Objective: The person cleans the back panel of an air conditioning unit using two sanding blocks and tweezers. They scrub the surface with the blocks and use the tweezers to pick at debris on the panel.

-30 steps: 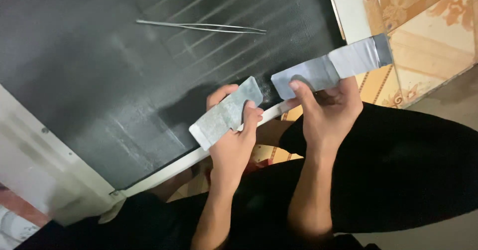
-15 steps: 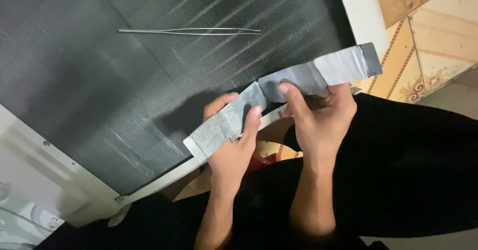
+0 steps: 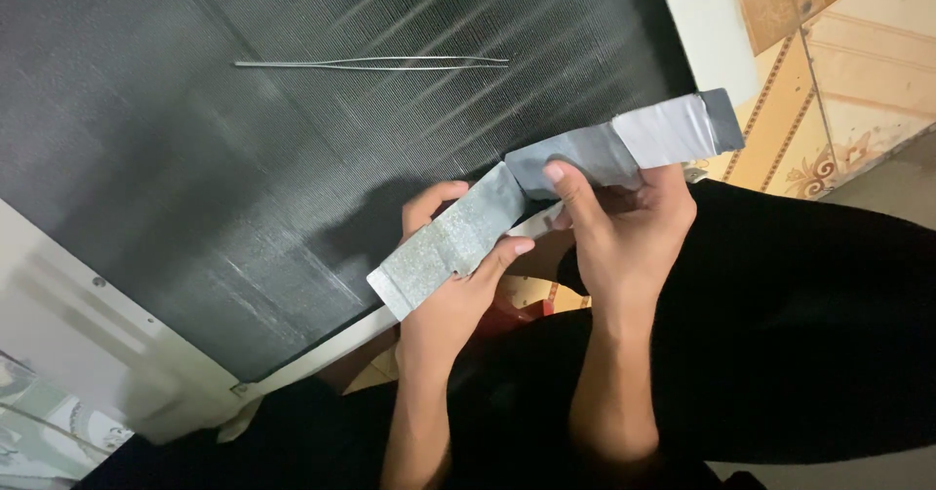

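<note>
Grey metal strip [image 3: 546, 197] clamped by both hands, left hand [image 3: 458, 275] and right hand [image 3: 624, 227] close together; thin edges risk cutting fingers, slipping onto finned panel [image 3: 244, 158].

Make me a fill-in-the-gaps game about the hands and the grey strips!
1. Each hand holds a grey metal ____.
2. The left hand and the right hand bring the two pieces end to ____.
3. The thin metal tweezers lie on the ____ finned panel.

Missing words: strip; end; black
</note>
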